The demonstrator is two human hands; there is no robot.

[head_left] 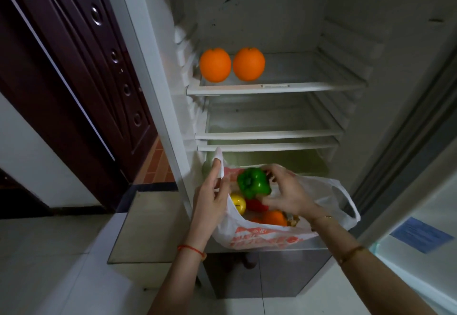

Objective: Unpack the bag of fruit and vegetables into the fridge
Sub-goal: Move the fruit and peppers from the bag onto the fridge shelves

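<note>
A white plastic bag (262, 236) with orange print hangs open in front of the fridge's lower part. My left hand (210, 196) pinches the bag's left rim and handle, holding it up. My right hand (286, 191) grips a green bell pepper (254, 183) just above the bag's mouth. Inside the bag lie a yellow fruit (238, 203), a red item (256, 205) and an orange fruit (274, 217). Two oranges (215, 64) (249, 63) sit side by side at the left of the top fridge shelf (277, 87).
Below the top shelf are two bare glass shelves (269, 135) and a dim crisper space behind the bag. The open fridge door (418, 238) stands at the right. A dark wooden door (81, 72) is at the left, with tiled floor (49, 265) below.
</note>
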